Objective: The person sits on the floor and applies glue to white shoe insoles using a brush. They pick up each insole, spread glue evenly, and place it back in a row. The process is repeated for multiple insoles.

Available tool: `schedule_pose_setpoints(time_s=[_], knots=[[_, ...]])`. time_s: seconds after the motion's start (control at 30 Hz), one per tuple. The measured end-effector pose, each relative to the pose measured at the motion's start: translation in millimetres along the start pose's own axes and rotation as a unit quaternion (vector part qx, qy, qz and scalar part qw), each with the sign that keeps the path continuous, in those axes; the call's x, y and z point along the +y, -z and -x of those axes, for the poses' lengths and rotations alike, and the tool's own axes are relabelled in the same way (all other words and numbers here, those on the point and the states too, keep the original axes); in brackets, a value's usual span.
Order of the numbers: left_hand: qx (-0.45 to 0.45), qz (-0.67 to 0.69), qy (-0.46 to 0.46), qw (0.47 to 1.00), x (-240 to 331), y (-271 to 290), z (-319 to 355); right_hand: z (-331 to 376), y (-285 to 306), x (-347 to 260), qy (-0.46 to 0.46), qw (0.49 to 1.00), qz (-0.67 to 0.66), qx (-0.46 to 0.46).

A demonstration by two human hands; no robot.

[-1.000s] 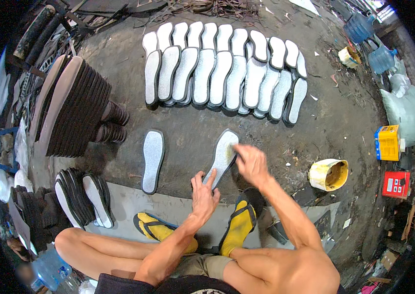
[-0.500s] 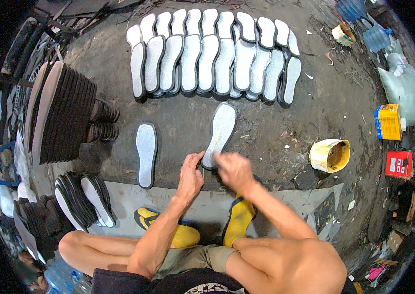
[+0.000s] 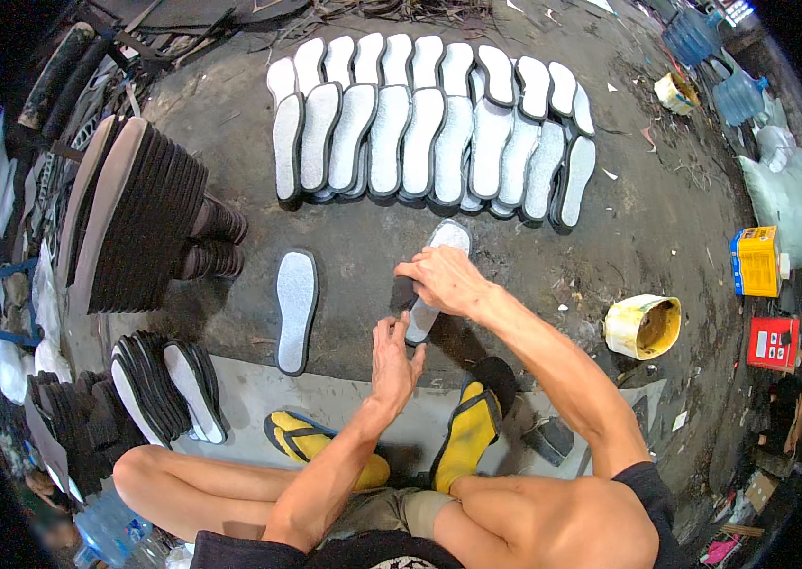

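The sole lay pale side up on the ground, just ahead of the right foot, its far end tilted to the right. From my remote end I saw both hands at it, and I read that spot as chosen because the two could meet there. The right hand reached across its middle, back upward and fingers bent leftward; the palm side was hidden from me, so I could not tell whether it gripped anything. The left hand was at the near end, thumb and fingers slightly parted, probably to steady it; whether they pinched the edge I could not tell. The second sole lay to the left, well apart from both hands, perhaps to be out of their way. The tub stood to the right, its opening in view, a place I judged handy for the right hand. Farther off, rows of soles overlapped, pale sides up, likely to save space. The brown stack and a smaller pile sat at the left, presumably sorted by kind.
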State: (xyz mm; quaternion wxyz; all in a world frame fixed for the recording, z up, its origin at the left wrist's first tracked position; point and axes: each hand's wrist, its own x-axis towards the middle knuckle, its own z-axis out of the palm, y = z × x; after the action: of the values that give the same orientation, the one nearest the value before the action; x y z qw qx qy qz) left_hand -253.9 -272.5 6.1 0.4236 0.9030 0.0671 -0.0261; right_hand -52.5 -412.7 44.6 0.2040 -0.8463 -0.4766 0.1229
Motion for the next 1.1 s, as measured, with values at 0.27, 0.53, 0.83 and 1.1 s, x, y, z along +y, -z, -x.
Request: schedule_pose_setpoints(time_s=[0.27, 0.53, 0.83, 1.1], knots=[[0.011, 0.021, -0.020, 1.000, -6, 18, 0, 32, -23, -16, -0.191, 0.966, 0.066, 0.162], [0.226, 0.130, 0.115, 0.959, -24, 58, -19, 64, -48, -128, -0.249, 0.936, -0.130, 0.212], [0.008, -0.021, 0.002, 1.000, 13, 0, -11, 294, 92, -19, -0.528, 0.710, 0.017, 0.465], [0.089, 0.123, 0.062, 0.986, 57, 3, -6, 373, 99, -72, -0.654, 0.729, 0.141, 0.146]])
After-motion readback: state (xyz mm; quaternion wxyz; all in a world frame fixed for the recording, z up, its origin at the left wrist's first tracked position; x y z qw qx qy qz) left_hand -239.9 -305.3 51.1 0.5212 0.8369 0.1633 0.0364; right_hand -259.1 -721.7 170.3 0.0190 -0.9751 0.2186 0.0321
